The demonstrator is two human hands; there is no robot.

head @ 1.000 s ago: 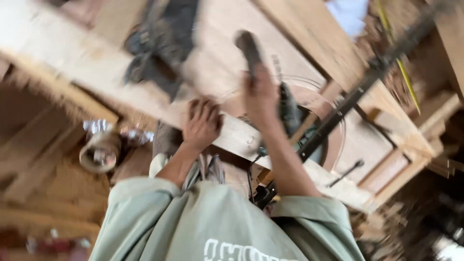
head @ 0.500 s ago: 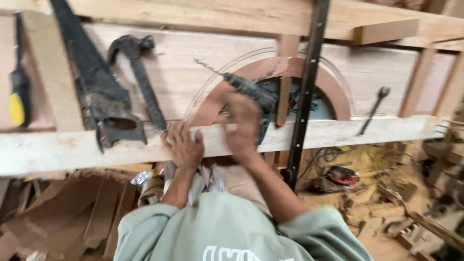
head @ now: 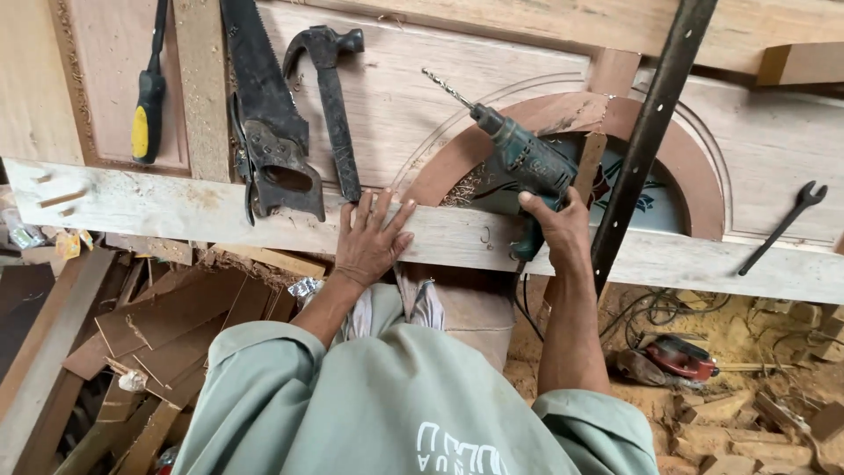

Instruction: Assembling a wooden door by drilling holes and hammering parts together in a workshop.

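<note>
My left hand [head: 369,239] lies flat, fingers spread, on a long pale wooden plank [head: 158,209] that runs across a wooden door panel [head: 396,97]. My right hand [head: 556,227] grips the handle of a teal electric drill [head: 519,157]. The drill rests tilted on the door, its bit pointing up and to the left over a curved arch moulding [head: 563,113]. A claw hammer [head: 332,97] and a hand saw [head: 264,114] lie just left of my left hand.
A yellow-handled screwdriver [head: 148,105] lies at the far left, a spanner [head: 782,227] at the right. A dark metal bar [head: 646,141] crosses the door diagonally beside my right hand. Wood offcuts [head: 167,325], cables and a red power tool [head: 681,356] lie on the sawdust floor below.
The view has swung and steadied, now looking straight down on the door. My right hand has lowered the drill onto the panel. My left hand stays on the plank.
</note>
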